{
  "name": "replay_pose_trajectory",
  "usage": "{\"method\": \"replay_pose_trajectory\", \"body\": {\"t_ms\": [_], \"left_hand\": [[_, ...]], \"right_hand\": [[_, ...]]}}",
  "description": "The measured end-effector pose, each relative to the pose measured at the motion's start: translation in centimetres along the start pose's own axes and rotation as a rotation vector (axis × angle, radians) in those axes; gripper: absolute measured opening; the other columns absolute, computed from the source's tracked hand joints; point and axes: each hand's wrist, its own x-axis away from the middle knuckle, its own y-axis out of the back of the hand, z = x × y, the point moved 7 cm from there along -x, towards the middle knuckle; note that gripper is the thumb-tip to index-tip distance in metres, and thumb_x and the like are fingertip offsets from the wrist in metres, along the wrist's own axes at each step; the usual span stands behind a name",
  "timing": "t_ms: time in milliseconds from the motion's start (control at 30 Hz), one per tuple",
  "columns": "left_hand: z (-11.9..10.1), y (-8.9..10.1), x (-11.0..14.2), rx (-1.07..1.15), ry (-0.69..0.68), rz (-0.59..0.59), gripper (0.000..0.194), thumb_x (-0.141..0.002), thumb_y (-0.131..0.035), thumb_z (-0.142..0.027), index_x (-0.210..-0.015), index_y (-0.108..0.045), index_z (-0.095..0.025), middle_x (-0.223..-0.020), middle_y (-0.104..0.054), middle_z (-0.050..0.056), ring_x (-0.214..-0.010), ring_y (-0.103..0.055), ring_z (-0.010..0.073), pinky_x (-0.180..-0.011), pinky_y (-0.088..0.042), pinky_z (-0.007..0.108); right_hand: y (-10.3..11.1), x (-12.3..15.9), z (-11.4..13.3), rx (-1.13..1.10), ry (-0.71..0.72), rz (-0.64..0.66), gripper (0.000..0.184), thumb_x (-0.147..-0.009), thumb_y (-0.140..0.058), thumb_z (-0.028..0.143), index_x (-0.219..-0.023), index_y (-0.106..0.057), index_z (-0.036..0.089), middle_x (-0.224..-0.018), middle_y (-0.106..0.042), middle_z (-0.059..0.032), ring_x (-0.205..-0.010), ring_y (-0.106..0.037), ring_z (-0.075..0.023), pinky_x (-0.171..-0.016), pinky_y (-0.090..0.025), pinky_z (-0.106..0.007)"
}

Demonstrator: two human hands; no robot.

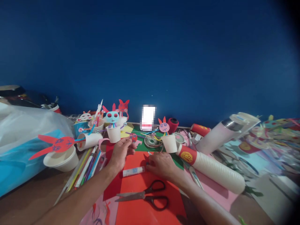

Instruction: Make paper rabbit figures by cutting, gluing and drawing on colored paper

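In the head view, my left hand [122,153] pinches a small round red paper piece [133,137] with dark markings above the red paper sheets. My right hand [161,164] is closed low over the red sheet [150,215]; a small whitish tip pokes out by its fingers, but what they hold is unclear. Between the hands lies a glue stick [133,171], its capped end close to my right fingers. Nearer to me, scissors with black handles [145,196] rest on the red sheet, blades pointing left.
Paper cups with rabbit-face puppets stand around: a blue face [112,117], a pink face [164,127] and a red face [61,144]. Felt pens [86,167] lie left. A long stack of paper cups [217,170] and a tumbler [214,132] are right. Behind rises a blue wall [150,56].
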Motion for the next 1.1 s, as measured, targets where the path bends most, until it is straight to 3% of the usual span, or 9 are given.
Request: {"method": "replay_pose_trajectory", "body": {"t_ms": [400, 600, 733, 1100], "left_hand": [[-0.2, 0.6, -0.2, 0.04, -0.024, -0.057, 0.016, -0.07, -0.057, -0.029, -0.068, -0.05, -0.016, -0.053, -0.057, -0.003, -0.041, -0.049, 0.0074, -0.042, -0.036, 0.018], [0.0, 0.3, 0.6, -0.011, -0.119, -0.089, 0.017, -0.073, -0.055, -0.031, -0.065, -0.051, -0.016, -0.055, -0.057, -0.003, -0.044, -0.049, 0.0068, -0.046, -0.038, 0.019], [-0.3, -1.0, 1.7, -0.091, -0.172, -0.066, 0.019, -0.075, -0.052, -0.031, -0.063, -0.051, -0.016, -0.054, -0.055, -0.003, -0.046, -0.048, 0.0077, -0.047, -0.039, 0.02], [0.8, -1.7, 2.7, 0.044, -0.02, -0.07, 0.018, -0.07, -0.057, -0.03, -0.061, -0.05, -0.016, -0.053, -0.05, -0.005, -0.048, -0.044, 0.0073, -0.046, -0.036, 0.018]], "right_hand": [[0.7, 0.5, 1.0, 0.074, -0.055, -0.065, 0.012, -0.074, -0.052, 0.023, -0.078, -0.062, 0.018, -0.075, -0.065, -0.0075, -0.068, -0.061, -0.0205, -0.059, -0.037, -0.026], [3.4, 0.6, 1.8, -0.21, 0.026, -0.229, 0.01, -0.077, -0.053, 0.025, -0.081, -0.059, 0.019, -0.078, -0.063, -0.0034, -0.069, -0.06, -0.0153, -0.059, -0.036, -0.022], [3.5, 0.9, 2.9, -0.392, 0.1, -0.297, 0.008, -0.079, -0.052, 0.021, -0.082, -0.059, 0.02, -0.074, -0.063, -0.0015, -0.067, -0.058, -0.013, -0.059, -0.037, -0.02], [3.1, 1.0, 3.1, -0.676, 0.193, -0.504, 0.008, -0.081, -0.053, 0.022, -0.084, -0.06, 0.019, -0.074, -0.062, -0.0014, -0.066, -0.057, -0.0123, -0.062, -0.041, -0.021]]}}
